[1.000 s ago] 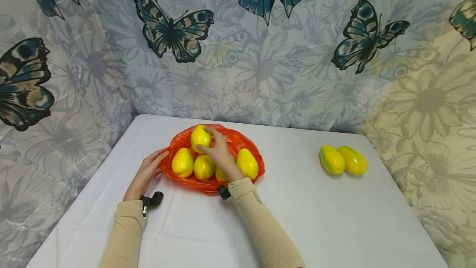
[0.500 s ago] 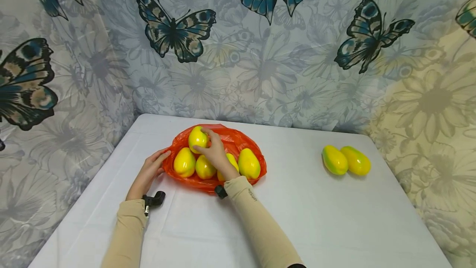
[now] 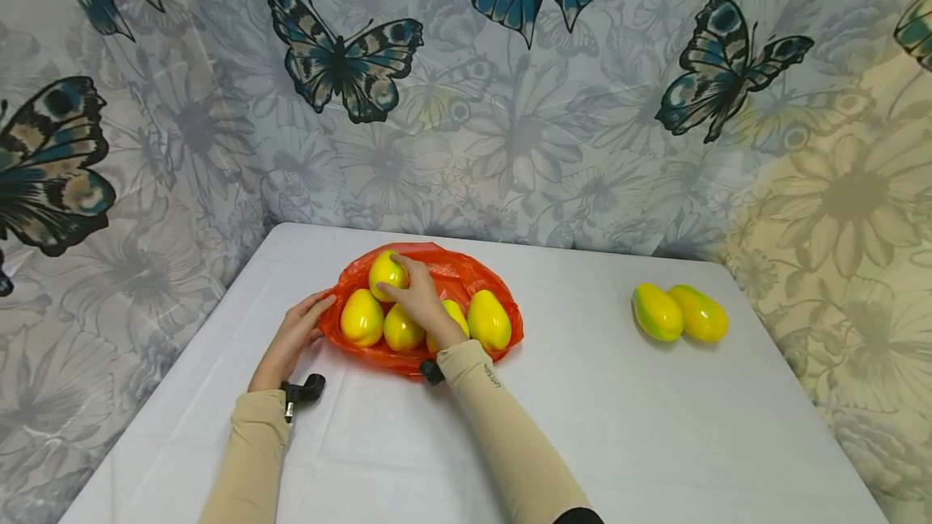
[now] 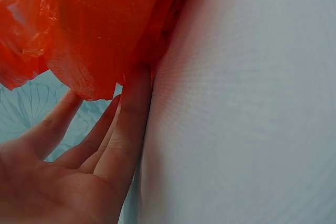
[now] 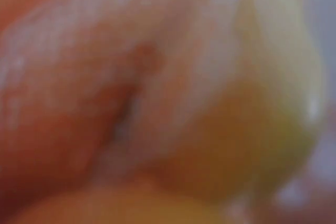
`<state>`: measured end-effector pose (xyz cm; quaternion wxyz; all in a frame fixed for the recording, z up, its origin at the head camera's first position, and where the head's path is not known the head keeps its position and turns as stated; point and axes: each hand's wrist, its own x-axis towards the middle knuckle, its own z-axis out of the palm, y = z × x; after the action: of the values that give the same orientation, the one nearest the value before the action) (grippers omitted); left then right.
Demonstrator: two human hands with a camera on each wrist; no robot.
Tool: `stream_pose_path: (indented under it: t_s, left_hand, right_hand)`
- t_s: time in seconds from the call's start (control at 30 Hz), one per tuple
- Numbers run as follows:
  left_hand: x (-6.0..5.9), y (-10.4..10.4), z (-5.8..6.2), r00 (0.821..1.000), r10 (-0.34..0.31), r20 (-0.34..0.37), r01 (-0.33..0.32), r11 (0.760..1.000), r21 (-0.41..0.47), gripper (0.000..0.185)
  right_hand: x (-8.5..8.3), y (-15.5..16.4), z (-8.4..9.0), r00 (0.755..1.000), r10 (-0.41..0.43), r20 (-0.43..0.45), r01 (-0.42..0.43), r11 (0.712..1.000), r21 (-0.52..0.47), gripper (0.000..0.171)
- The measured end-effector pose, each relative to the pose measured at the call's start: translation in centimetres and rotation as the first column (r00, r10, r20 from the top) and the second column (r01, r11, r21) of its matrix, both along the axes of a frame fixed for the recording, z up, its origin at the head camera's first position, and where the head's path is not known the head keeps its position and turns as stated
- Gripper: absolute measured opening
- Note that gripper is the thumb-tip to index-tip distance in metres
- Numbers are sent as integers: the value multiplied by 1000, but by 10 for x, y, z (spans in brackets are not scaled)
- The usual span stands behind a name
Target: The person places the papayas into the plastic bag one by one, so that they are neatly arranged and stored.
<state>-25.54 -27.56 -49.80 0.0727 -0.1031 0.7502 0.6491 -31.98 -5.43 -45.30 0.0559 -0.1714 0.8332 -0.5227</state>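
Right fingers: your right hand point(image 3: 421, 306) curls its fingers point(image 3: 399, 291) round the topmost yellow fruit point(image 3: 386, 272), gripping it at the far side of the orange bag point(image 3: 466, 273).
Left fingers: your left hand point(image 3: 291, 338) lies straight and relaxed, fingers point(image 4: 128, 124) touching the bag's left edge, holding nothing.
Held fruit: it sits above four more yellow fruits point(image 3: 488, 319) in the bag.
Bag: open on the white table point(image 3: 655, 427), left of centre.
Loose pair: two yellow-green fruits point(image 3: 679, 313) lie touching, well apart to your right.
Right wrist view: too blurred to tell detail.
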Motion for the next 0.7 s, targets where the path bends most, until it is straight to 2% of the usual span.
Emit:
stream_pose_path:
  t_s: [0.4, 0.7]
  left_hand:
    - [1, 1, 1, 1000, 20, 11, -20, 1000, -22, 76]
    - [2, 1, 1, 998, 27, -49, -28, 1000, -6, 68]
  right_hand:
    - [-1, 1, -8, 997, 54, 47, -57, 996, 63, 58]
    - [1, 5, -5, 998, 37, 44, -39, 998, 45, 66]
